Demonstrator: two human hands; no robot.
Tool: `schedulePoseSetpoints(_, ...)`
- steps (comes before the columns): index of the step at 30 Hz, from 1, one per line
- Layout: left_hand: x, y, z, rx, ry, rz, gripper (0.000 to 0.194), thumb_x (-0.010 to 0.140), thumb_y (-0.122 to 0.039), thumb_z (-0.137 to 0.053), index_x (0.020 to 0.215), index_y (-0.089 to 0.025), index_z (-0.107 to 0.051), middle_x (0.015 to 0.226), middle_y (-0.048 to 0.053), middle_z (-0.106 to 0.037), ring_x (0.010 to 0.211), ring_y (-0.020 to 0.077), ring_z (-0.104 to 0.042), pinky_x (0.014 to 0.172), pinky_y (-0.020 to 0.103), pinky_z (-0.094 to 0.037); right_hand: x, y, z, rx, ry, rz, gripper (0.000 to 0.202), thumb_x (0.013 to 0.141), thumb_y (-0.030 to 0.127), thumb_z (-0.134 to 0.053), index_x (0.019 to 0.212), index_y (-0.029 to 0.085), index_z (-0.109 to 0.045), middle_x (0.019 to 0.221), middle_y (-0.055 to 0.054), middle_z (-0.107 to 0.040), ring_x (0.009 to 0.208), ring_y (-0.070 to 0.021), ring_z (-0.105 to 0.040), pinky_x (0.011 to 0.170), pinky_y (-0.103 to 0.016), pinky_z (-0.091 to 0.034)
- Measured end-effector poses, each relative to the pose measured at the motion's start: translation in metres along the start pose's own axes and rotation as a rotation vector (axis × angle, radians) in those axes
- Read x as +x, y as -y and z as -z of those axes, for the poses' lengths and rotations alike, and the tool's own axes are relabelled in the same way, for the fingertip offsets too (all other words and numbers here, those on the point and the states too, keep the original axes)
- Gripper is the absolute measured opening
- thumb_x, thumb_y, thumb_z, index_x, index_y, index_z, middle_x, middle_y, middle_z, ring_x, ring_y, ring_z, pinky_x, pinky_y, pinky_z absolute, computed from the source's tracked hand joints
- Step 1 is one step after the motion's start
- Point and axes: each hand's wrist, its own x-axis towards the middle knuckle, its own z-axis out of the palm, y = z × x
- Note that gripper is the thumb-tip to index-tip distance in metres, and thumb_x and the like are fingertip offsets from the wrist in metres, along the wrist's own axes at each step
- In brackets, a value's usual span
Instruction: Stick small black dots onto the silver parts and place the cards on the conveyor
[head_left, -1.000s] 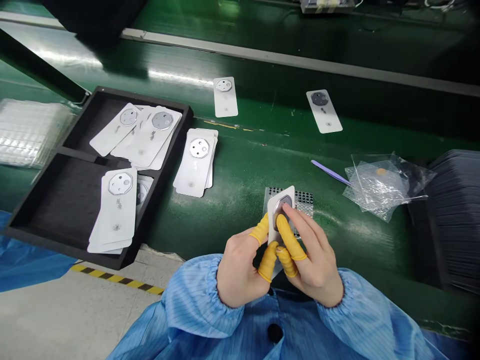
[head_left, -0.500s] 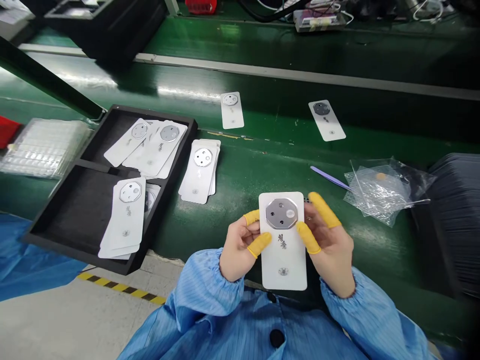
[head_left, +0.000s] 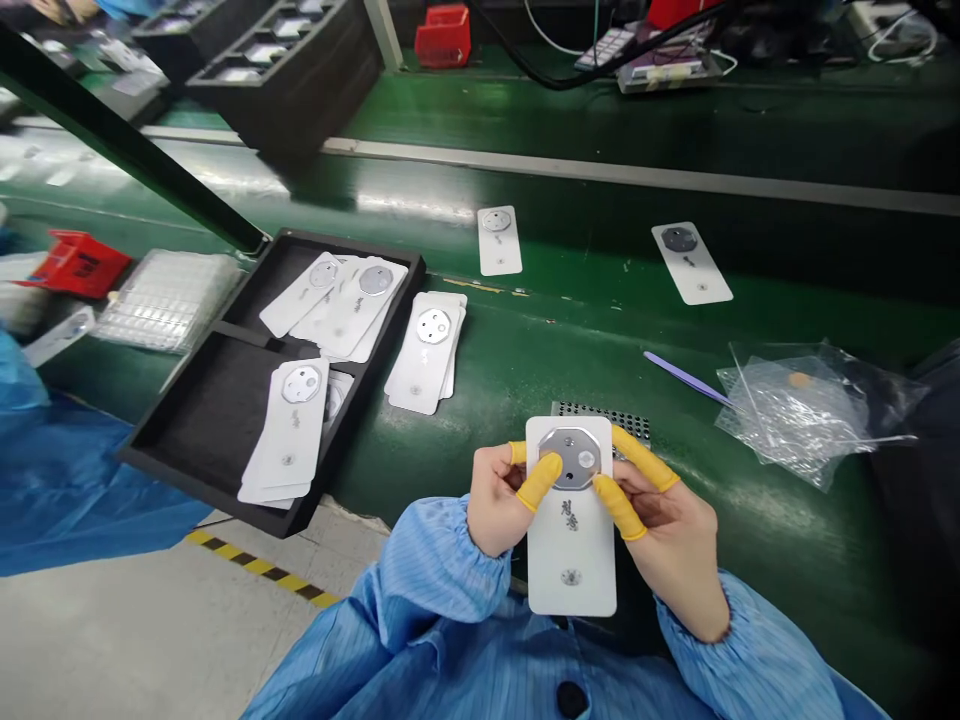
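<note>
White rectangular panel with rounded corners point(head_left: 571, 545), carrying a silver-grey octagonal plate point(head_left: 576, 466) near its far end, is held up in front of the person's chest, above the near edge of the green tabletop point(head_left: 525, 350). Its long axis runs straight away from the body, the octagonal plate at the far end and the small printed emblem toward the person. Both hands are equally near, one on each long side, level with the octagonal plate. The left hand point(head_left: 495, 510) grasps the left edge, its thumb pressed on the face and overlapping the plate's lower-left rim; the right hand point(head_left: 679, 525) pinches the right edge, thumb just at the plate's lower-right corner. Yellow rubbery covers point(head_left: 619, 508) sheathe several fingers. Those behind the panel are mostly hidden, so how they press there is hard to tell. Just beyond the panel's far end, partly covered by it, lies a pale sheet with rows of black dots point(head_left: 637, 425); slim purple tweezers point(head_left: 686, 378) lie farther off to the right, beside crumpled clear plastic film point(head_left: 806, 415).
</note>
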Motion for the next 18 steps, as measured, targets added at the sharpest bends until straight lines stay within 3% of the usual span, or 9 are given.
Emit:
schedulePoseSetpoints(4,0.025,-0.007,0.026,-0.008,-0.002,0.090,0.036,0.066,-0.044,-0.079,0.070,-0.009,-0.073,0.062,0.007,-0.071,0.049,0.0134,-0.061,0.049,0.022,-0.048,0.016,-0.008,-0.005,0.076,0.218,-0.019,0.024,0.082,0.027,-0.066,0.105,0.021,-0.066,0.097,-0.006,-0.074,0.081,-0.0169,-0.072,0.073,-0.028,-0.062)
schedulePoseSetpoints(8,0.049,-0.027,0.054,0.071,-0.053,0.015,0.036,0.062,-0.043,-0.081,0.073,-0.011,-0.071,0.066,0.006,-0.072,0.057,0.0155,-0.064,0.054,0.025,-0.051,0.034,-0.007,-0.019,0.036,0.464,0.022,0.026,0.087,0.027,-0.059,0.112,0.021,-0.061,0.109,-0.009,-0.070,0.095,-0.0186,-0.070,0.086,-0.035,-0.060)
schedulePoseSetpoints(12,0.059,-0.032,0.064,0.186,-0.113,-0.037,0.044,0.062,-0.051,-0.077,0.077,-0.011,-0.069,0.068,0.008,-0.071,0.057,0.0182,-0.064,0.054,0.028,-0.051,0.046,-0.010,-0.035,-0.016,0.559,0.067,0.023,0.089,0.029,-0.054,0.110,0.020,-0.060,0.107,-0.009,-0.070,0.095,-0.0184,-0.070,0.087,-0.038,-0.059)
schedulePoseSetpoints(15,0.067,-0.030,0.070,0.252,-0.190,-0.102,0.048,0.060,-0.056,-0.075,0.074,-0.011,-0.068,0.069,0.009,-0.071,0.062,0.0202,-0.065,0.058,0.031,-0.052,0.076,-0.015,-0.030,-0.226,0.555,0.128,0.034,0.089,0.030,-0.051,0.122,0.021,-0.053,0.115,-0.009,-0.067,0.100,-0.0183,-0.068,0.091,-0.039,-0.057)
schedulePoseSetpoints(17,0.076,-0.034,0.079,0.316,-0.238,-0.130,0.049,0.060,-0.057,-0.074,0.074,-0.011,-0.068,0.071,0.010,-0.071,0.064,0.0218,-0.065,0.059,0.033,-0.051,0.117,-0.015,-0.012,-0.526,0.419,0.172,0.039,0.086,0.028,-0.054,0.124,0.020,-0.053,0.120,-0.009,-0.064,0.108,-0.0200,-0.064,0.098,-0.039,-0.052)
schedulePoseSetpoints(18,0.082,-0.038,0.084,0.355,-0.256,-0.138,0.050,0.060,-0.058,-0.073,0.075,-0.010,-0.068,0.071,0.010,-0.071,0.065,0.0229,-0.065,0.060,0.033,-0.051,0.143,-0.014,0.000,-0.735,0.263,0.147,0.040,0.085,0.030,-0.056,0.124,0.021,-0.053,0.122,-0.008,-0.063,0.114,-0.0209,-0.060,0.102,-0.039,-0.048)
